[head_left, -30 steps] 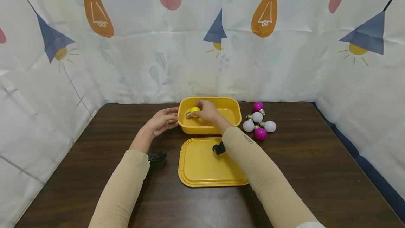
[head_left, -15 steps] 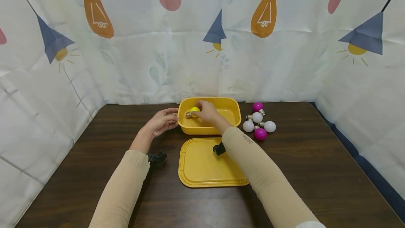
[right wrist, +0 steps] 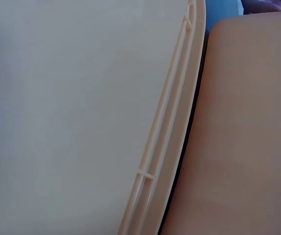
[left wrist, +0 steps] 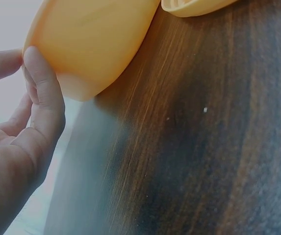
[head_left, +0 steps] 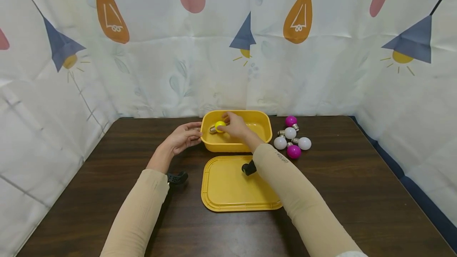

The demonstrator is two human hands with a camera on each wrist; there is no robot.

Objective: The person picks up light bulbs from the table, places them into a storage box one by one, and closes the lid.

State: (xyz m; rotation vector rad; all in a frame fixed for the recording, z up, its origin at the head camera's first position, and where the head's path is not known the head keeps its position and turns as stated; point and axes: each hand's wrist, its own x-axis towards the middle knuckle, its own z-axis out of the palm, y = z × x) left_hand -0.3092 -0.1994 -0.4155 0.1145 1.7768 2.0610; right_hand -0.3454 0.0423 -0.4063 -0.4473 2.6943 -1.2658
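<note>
A yellow light bulb [head_left: 219, 125] lies in the left part of the yellow plastic box [head_left: 214, 147], its metal screw base pointing left. My right hand [head_left: 236, 126] reaches into the box over it. The thumb tip is right at the globe, while the fingers stand slightly raised and apart from it. My left hand [head_left: 181, 137] touches the box's left end with extended fingers. In the left wrist view, the left fingertips [left wrist: 38, 63] meet the rim of the box [left wrist: 93, 44]. The right wrist view shows the lid and box wall, with the right fingers mostly out of sight.
The yellow lid [head_left: 232, 187] lies in front of the box, partly covered by the right sleeve [head_left: 285, 173]. Right of the box sit several bulbs: white ones, such as this white bulb [head_left: 304, 143], and two magenta ones, including a magenta bulb [head_left: 294, 152]. A printed curtain [head_left: 214, 70] closes the back.
The fingers of my right hand have loosened and lifted slightly, so more of the yellow bulb's globe shows. My left hand stays at the box's end.
</note>
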